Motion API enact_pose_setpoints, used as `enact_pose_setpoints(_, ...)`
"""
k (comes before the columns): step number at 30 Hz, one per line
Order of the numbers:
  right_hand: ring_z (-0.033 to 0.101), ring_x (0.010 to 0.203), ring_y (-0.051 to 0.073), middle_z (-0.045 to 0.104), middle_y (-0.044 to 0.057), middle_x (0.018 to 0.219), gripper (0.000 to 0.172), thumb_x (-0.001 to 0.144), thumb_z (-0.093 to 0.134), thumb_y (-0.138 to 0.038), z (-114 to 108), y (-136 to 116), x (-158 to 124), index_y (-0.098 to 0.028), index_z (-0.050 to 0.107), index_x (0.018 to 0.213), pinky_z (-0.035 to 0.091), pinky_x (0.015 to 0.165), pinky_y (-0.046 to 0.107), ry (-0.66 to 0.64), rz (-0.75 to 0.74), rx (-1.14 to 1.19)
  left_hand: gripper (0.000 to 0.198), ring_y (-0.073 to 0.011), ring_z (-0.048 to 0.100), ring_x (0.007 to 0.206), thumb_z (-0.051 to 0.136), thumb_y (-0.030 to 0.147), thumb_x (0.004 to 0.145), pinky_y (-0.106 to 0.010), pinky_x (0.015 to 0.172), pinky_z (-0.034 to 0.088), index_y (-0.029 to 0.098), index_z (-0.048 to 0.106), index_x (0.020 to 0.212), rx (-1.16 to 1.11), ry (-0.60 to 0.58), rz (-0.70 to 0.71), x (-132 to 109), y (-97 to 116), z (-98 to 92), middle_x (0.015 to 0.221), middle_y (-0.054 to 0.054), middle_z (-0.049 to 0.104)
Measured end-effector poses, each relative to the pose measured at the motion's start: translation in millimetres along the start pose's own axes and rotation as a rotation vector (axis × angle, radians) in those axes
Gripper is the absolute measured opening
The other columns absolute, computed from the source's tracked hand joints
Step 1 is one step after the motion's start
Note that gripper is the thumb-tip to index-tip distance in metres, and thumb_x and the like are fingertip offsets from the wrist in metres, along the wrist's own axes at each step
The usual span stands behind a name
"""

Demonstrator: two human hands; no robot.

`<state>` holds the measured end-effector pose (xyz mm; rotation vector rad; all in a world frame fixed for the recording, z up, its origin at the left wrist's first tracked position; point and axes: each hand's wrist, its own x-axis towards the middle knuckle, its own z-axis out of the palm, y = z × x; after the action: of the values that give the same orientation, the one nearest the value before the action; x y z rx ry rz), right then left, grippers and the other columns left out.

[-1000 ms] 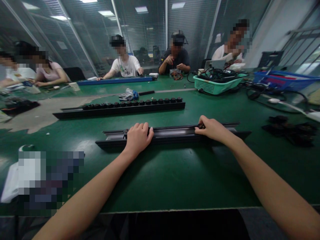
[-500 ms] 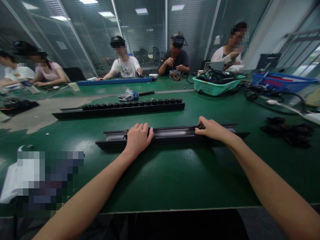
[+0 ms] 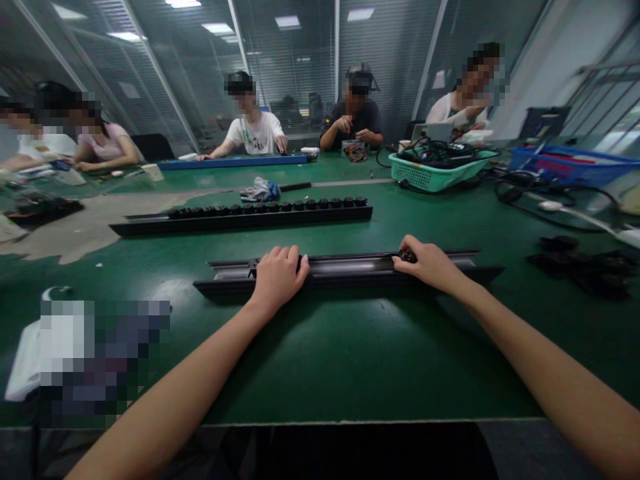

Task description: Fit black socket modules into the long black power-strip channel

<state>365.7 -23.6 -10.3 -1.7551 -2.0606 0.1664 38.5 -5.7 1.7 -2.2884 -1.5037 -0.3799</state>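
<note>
A long black channel rail (image 3: 350, 265) with a silvery inside lies across the green table in front of me. Toward its left end, my left hand (image 3: 279, 275) is wrapped over it, the thumb along the near right side. Dark bits show on both sides of that hand inside the channel; most of what is under the palm is hidden. Farther right, my right hand (image 3: 425, 261) pinches a small black part (image 3: 408, 255) between thumb and fingers, down at the channel. Whether that part is seated in the rail, I cannot tell.
Behind lies a second black rail (image 3: 240, 223) with a row of small black parts. A pile of black parts (image 3: 585, 267) is at right, beyond it a green basket (image 3: 440, 172) of cables and a blue basket (image 3: 570, 167). Gloves (image 3: 260, 190) lie mid-table; several people sit opposite.
The whole view has shifted slightly, so things appear a little farther right. Both hands keep their places on the rail, and the right hand's grip looks almost unchanged.
</note>
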Motion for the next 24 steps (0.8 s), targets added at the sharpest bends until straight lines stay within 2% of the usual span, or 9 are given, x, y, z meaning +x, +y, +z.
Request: enact_pose_setpoints(24,0.057,0.067,0.020,0.062,0.005,0.074,0.025,0.082,0.052,-0.046,-5.0,2.9,-3.0,-0.022,0.052,0.089,0.037,0.061,0.028,0.026,0.029,-0.073,0.039,-0.0263,0.058,0.090,0.028,0.042,0.099,-0.036,0.073,0.040,0.018,0.058,0.094,0.015,-0.008,0.000,0.2,-0.6,-0.8,0.090,-0.011,0.067)
